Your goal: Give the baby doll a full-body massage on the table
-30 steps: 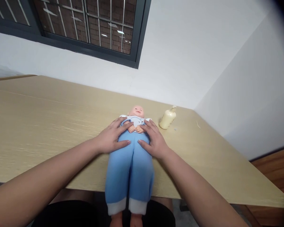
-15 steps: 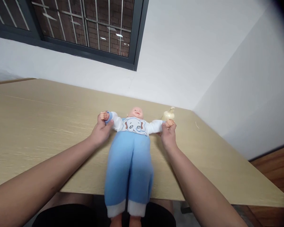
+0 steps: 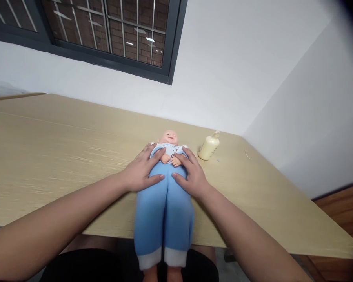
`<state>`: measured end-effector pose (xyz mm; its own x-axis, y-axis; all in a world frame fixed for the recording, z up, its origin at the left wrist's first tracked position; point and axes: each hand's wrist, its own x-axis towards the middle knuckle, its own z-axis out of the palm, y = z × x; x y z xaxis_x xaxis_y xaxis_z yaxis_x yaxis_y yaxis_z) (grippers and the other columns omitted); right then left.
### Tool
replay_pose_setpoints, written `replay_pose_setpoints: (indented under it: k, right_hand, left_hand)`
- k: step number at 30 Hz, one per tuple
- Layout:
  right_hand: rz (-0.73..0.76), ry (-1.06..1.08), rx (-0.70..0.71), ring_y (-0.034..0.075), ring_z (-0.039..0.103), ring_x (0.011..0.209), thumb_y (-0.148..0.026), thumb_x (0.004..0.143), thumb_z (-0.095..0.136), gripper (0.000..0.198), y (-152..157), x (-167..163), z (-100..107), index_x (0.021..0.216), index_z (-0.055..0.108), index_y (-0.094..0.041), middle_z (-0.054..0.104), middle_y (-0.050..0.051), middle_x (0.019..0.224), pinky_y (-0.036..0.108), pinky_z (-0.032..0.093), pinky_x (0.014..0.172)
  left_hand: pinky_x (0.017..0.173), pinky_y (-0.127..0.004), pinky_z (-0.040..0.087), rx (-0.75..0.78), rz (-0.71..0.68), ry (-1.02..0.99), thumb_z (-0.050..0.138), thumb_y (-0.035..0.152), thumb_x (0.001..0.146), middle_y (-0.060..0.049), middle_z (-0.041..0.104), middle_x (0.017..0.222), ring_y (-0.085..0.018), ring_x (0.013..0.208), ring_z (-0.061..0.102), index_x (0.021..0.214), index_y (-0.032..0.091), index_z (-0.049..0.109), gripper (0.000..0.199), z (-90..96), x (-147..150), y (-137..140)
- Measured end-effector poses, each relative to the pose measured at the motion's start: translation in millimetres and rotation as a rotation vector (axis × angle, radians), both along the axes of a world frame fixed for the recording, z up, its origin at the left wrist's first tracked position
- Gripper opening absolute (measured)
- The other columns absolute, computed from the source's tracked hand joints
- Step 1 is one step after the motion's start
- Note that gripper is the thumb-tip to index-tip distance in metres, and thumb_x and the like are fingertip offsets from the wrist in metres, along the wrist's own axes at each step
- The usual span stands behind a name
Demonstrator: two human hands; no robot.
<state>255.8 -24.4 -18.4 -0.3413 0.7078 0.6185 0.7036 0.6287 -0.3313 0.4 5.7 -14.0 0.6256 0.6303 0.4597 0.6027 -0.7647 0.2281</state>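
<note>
On its back lies a baby doll (image 3: 164, 203) in pale blue trousers and a white top with a cartoon elephant on the chest. Both its arms are folded in, so its small hands meet over the belly and partly cover the elephant. My left hand (image 3: 142, 168) wraps the doll's side at the left, holding that arm against the body. At the other side my right hand (image 3: 192, 172) holds the second arm the same way. Both thumbs rest on the trouser front. The doll's legs reach past the table's near edge, above my lap.
A cream pump bottle (image 3: 209, 148) stands on the wooden table (image 3: 61, 156), right of the doll's head. A thin pale strand (image 3: 247, 154) lies farther right. Behind the table are a white wall (image 3: 217, 78) and a barred window (image 3: 129, 31).
The doll's arms were stretched out sideways with my hands on its wrists. They are now folded in over its belly, and my hands have moved inward to its sides. The bottle now shows fully.
</note>
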Motion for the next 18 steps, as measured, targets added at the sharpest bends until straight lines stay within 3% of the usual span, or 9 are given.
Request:
replay_pose_setpoints:
  k: [9, 18]
  right_hand:
    - [0.05, 0.006, 0.004, 0.035, 0.024, 0.152, -0.036, 0.082, 0.069, 0.061, -0.3, -1.3, 0.6, 0.14, 0.056, -0.024, 0.033, 0.011, 0.161, 0.057, 0.031, 0.12]
    - [0.108, 0.032, 0.008, 0.035, 0.022, 0.153, -0.032, 0.082, 0.069, 0.057, 2.4, -1.4, -2.2, 0.137, 0.059, -0.021, 0.034, 0.012, 0.16, 0.056, 0.028, 0.121]
  left_hand:
    - [0.118, -0.062, 0.023, -0.015, 0.0, 0.012, 0.059, 0.059, 0.088, -0.022, 0.03, 0.159, -0.043, 0.15, 0.016, 0.155, 0.018, 0.034, 0.083, 4.8, 0.6, -1.6]
    - [0.117, -0.064, 0.022, -0.053, 0.014, 0.053, 0.059, 0.06, 0.088, -0.022, 0.024, 0.162, -0.045, 0.15, 0.016, 0.155, 0.02, 0.036, 0.081, 4.4, 1.0, -1.6]
